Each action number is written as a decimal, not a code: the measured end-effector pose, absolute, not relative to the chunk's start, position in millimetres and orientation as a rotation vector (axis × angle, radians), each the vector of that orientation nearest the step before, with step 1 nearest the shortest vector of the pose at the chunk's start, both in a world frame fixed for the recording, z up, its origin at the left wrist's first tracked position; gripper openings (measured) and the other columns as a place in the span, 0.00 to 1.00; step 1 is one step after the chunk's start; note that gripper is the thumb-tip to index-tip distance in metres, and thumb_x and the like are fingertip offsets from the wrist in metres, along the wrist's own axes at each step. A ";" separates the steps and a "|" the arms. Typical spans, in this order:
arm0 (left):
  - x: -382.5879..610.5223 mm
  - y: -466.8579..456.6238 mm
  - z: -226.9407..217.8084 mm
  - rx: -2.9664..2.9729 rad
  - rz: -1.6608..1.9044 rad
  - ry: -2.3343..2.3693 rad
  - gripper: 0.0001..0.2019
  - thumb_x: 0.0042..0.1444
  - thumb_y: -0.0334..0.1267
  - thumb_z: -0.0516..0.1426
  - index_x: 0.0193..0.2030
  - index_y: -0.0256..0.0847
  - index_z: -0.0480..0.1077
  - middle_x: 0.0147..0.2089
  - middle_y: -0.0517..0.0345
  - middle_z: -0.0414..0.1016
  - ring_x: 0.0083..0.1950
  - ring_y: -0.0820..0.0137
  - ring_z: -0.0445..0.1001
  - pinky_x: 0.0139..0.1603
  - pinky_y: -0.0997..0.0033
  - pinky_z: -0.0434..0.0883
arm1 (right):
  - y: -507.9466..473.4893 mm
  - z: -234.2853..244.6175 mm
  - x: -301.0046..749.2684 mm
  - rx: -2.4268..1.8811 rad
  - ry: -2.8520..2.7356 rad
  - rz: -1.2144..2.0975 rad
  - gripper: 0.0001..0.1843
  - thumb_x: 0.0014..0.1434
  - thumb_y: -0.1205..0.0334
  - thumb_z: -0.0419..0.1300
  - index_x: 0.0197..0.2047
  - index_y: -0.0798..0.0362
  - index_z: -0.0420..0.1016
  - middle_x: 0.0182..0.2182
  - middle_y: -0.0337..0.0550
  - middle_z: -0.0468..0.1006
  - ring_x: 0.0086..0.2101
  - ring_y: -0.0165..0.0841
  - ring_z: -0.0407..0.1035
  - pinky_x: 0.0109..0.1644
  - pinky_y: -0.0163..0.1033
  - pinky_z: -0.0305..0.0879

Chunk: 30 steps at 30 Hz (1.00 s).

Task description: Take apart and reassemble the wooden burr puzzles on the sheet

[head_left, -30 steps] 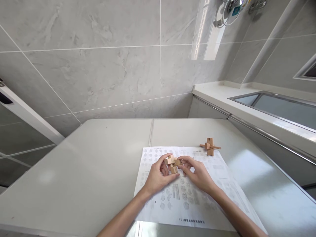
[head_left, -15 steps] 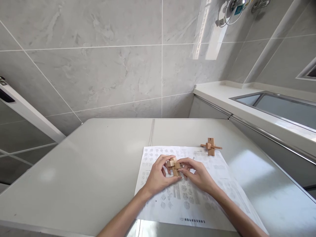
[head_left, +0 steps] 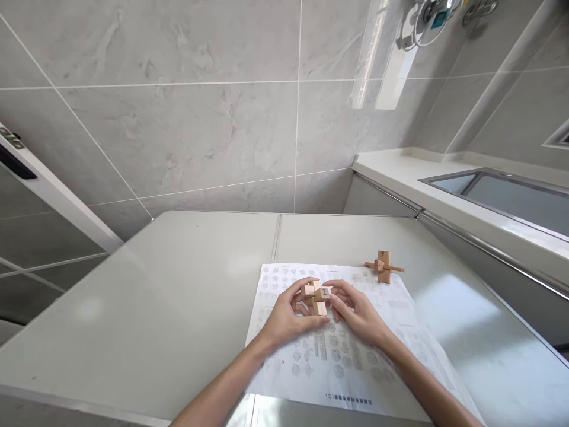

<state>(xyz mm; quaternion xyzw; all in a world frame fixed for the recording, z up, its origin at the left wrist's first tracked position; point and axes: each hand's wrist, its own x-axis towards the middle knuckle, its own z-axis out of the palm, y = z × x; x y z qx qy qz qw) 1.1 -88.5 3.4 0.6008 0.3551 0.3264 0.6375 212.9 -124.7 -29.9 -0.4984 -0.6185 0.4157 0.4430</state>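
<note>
A wooden burr puzzle [head_left: 319,307] of interlocking light-brown blocks is held just above the printed sheet [head_left: 306,385]. One block end facing me carries a dark mark like a 2. My left hand [head_left: 288,314] wraps it from the left, thumb below and index finger on top. From the right, my right hand [head_left: 358,311] pinches the marked block between thumb and fingers; some of its fingertips are hidden behind the wood. Toward the back right, a second wooden puzzle [head_left: 383,273], cross-shaped with a thin bar through it, lies at the sheet's far edge.
The sheet lies on a pale glossy table [head_left: 133,308] with a seam across it. A grey tiled wall [head_left: 213,130] rises behind. On the right is a white counter [head_left: 391,166] with an inset sink [head_left: 511,190]; a white-framed door [head_left: 62,190] stands left.
The puzzle in my hands has turned, so the marked block end now faces me. My right-hand fingers have shifted slightly on it. The whole view has moved a little.
</note>
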 end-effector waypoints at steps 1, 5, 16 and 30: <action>0.6 -88.4 2.8 1.360 0.728 0.798 0.37 0.47 0.42 0.76 0.65 0.47 0.72 0.52 0.51 0.80 0.35 0.72 0.74 0.42 0.67 0.73 | -124.9 -29.7 211.9 -1.237 -1.561 1.041 0.20 0.75 0.41 0.54 0.54 0.49 0.72 0.27 0.37 0.76 0.26 0.35 0.71 0.35 0.41 0.68; -0.7 -87.8 1.1 1.339 0.686 0.742 0.39 0.46 0.42 0.77 0.65 0.48 0.72 0.47 0.56 0.78 0.33 0.74 0.72 0.42 0.68 0.73 | -126.8 -27.8 210.1 -1.208 -1.609 1.092 0.22 0.76 0.40 0.50 0.40 0.48 0.72 0.22 0.34 0.72 0.25 0.34 0.67 0.33 0.39 0.64; 0.8 -90.4 5.0 1.504 0.722 0.722 0.32 0.48 0.44 0.76 0.61 0.51 0.77 0.55 0.54 0.72 0.36 0.73 0.71 0.41 0.68 0.74 | -129.3 -24.1 209.6 -1.082 -1.519 1.348 0.28 0.76 0.39 0.49 0.28 0.47 0.65 0.20 0.35 0.69 0.24 0.34 0.63 0.37 0.41 0.62; -1.2 -89.7 -4.8 1.772 0.789 0.653 0.37 0.49 0.49 0.76 0.66 0.52 0.73 0.55 0.52 0.73 0.39 0.69 0.70 0.37 0.69 0.73 | -125.6 -42.1 209.0 -0.856 -1.184 1.685 0.29 0.71 0.40 0.59 0.25 0.50 0.64 0.17 0.30 0.58 0.18 0.25 0.45 0.22 0.36 0.43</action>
